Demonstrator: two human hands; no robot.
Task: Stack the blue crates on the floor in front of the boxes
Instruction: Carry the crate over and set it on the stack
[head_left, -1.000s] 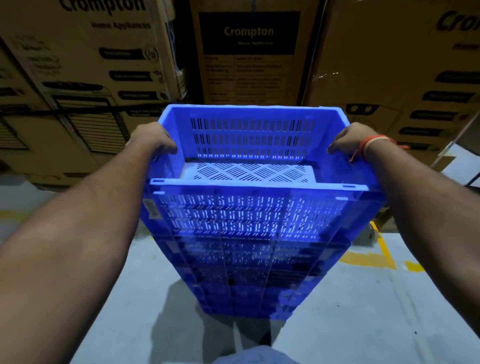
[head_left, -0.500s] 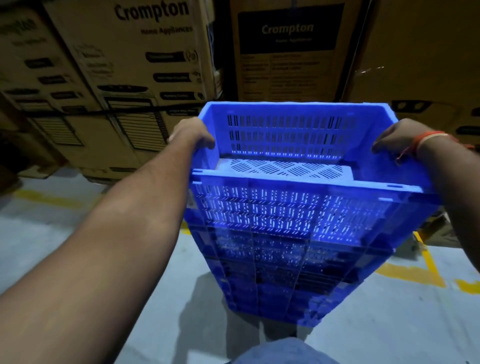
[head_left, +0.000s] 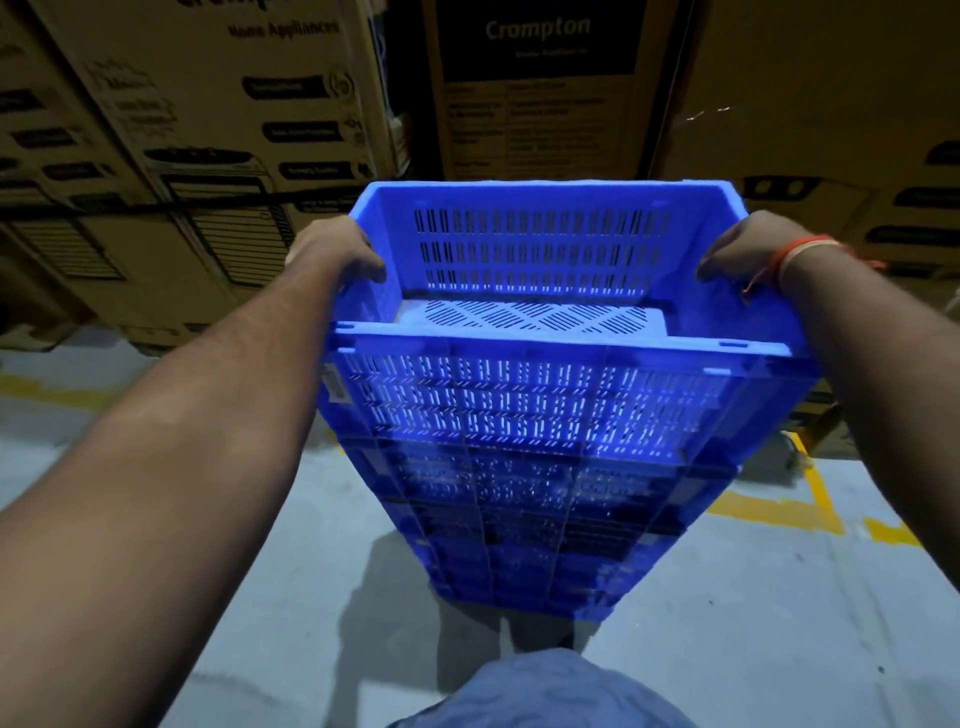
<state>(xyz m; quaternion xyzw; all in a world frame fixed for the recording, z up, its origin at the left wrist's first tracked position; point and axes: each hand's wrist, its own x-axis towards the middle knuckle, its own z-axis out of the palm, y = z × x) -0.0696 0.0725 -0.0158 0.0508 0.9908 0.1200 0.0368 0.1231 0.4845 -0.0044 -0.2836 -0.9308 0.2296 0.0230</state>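
Head view. The top blue crate (head_left: 540, 332) sits at the summit of a stack of blue crates (head_left: 524, 525) that stands on the grey floor (head_left: 753, 623), directly in front of a wall of cardboard boxes (head_left: 208, 130). The top crate is open upward; its slotted far wall and slotted bottom panel are both visible through the opening. Its near wall faces the camera and is lit from within.

The left hand (head_left: 337, 249) grips the left rim of the top crate near the far corner, with the fingers curled over the edge and into the interior. The right hand (head_left: 748, 249) grips the right rim at the matching position, fingers likewise curled over the edge. An orange thread band (head_left: 800, 254) circles the right wrist. Both forearms extend straight from the lower corners of the picture to the crate.

The lower crates of the stack are dark and blurred; their exact number cannot be determined, and it is unclear whether the top crate is fully seated on the one beneath.

Yellow painted lines (head_left: 779, 512) run across the floor to the right of the stack. The centre box carries a dark label panel (head_left: 537, 39) printed "Crompton". A patch of blue-grey clothing (head_left: 545, 691) occupies the bottom edge, below the stack.
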